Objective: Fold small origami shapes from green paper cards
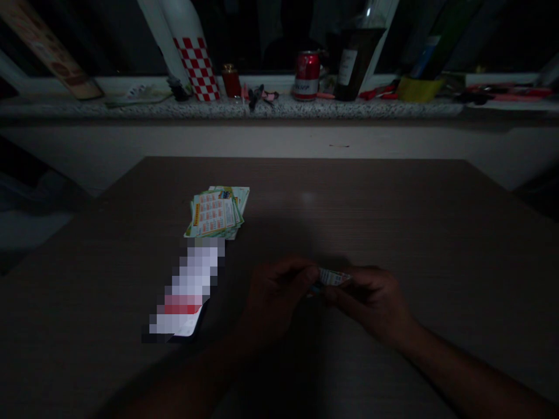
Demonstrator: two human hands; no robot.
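Between my two hands is a small folded piece of printed paper (334,277), pale with rows of tiny print. My left hand (277,291) pinches its left end between thumb and fingers. At its right end, my right hand (375,299) grips it the same way. The light is dim, and the fingers cover much of the paper. To the left of my hands lies a loose stack of printed paper cards (213,214), green-edged with orange number grids. Nearer to me, a phone (187,329) rests on the table with its lit screen blurred out.
The brown wooden table (371,198) ends at a white wall. On the speckled stone sill (148,110) behind stand a red-and-white checkered bottle (198,67), a small red jar (230,81), a red can (307,75), a dark bottle (351,67) and several small loose items.
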